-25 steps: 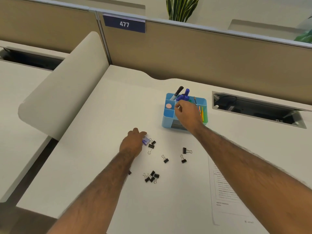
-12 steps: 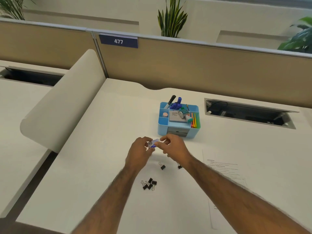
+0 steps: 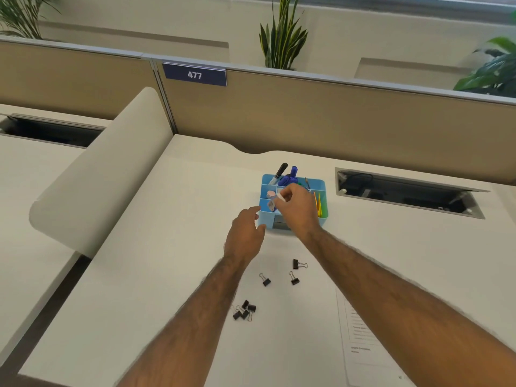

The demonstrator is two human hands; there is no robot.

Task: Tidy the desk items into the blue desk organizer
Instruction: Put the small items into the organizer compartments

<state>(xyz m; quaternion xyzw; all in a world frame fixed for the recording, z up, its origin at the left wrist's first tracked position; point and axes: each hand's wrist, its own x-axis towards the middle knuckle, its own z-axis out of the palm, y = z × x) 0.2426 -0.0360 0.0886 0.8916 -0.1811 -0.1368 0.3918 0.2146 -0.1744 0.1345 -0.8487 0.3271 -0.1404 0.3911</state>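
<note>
Desk [image 3: 167, 275] carried blue desk organizer [image 3: 322, 188] near back.
Right hand [image 3: 297, 208] over organizer's front-left compartments, pinching small pale item [image 3: 279, 197]: drop-off step, release needed next.
Left hand [image 3: 245, 236] loosely spread, empty, just beside organizer.
Binder clips [image 3: 245, 310] loose on desk, likely next.

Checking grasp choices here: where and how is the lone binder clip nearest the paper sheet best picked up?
Pinch the binder clip by its black body, from above. It lies flat on the desk, wire handles pointing right toward the paper sheet; the body looks the bulkier, firmer part.

Bright, even, soft-shadowed light; wide-angle bending at the edges, slight blur throughout, fuzzy forearm outlines
</note>
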